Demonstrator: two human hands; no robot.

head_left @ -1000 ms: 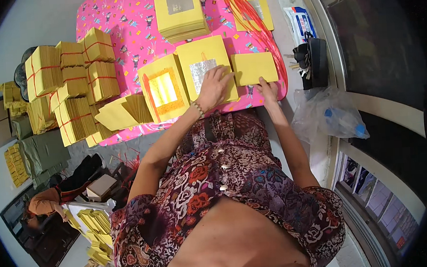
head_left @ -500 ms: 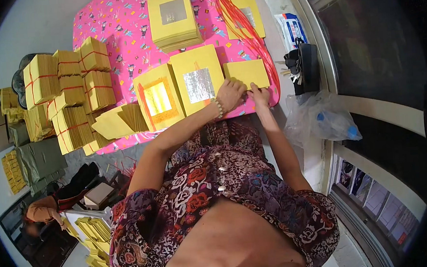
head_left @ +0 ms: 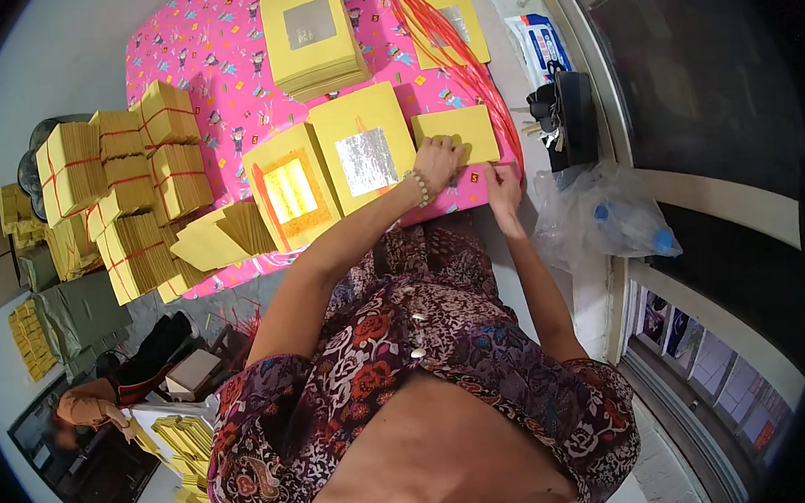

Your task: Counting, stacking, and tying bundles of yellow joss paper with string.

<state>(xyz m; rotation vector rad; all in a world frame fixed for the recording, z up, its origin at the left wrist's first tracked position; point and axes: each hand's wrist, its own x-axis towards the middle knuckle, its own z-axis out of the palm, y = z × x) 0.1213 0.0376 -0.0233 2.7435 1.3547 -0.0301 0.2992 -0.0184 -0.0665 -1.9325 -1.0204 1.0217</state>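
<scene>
A yellow paper sheet point(head_left: 458, 128), folded over, lies at the right front of the pink table cover. My left hand point(head_left: 439, 164), with a beaded bracelet at the wrist, rests on its lower left part, fingers laid on the paper. Just right of the sheet's lower corner, my right hand point(head_left: 504, 190) is loosely closed at the table's edge, apart from the paper. No object shows in it. Left of the sheet stands a stack of yellow paper with a silver square point(head_left: 366, 161). Beside that is another yellow stack with a gold square point(head_left: 290, 189).
A tall yellow paper stack point(head_left: 319, 63) stands farther back. Red strings point(head_left: 475, 81) trail down the right side over another yellow sheet point(head_left: 451, 25). Tied yellow bundles point(head_left: 130, 171) are piled at left. A plastic bag point(head_left: 617, 224) and black case point(head_left: 574, 116) are at right.
My right hand has come off the folded sheet's lower edge and moved slightly right and toward me. My left hand stays on the sheet. The whole view has shifted slightly.
</scene>
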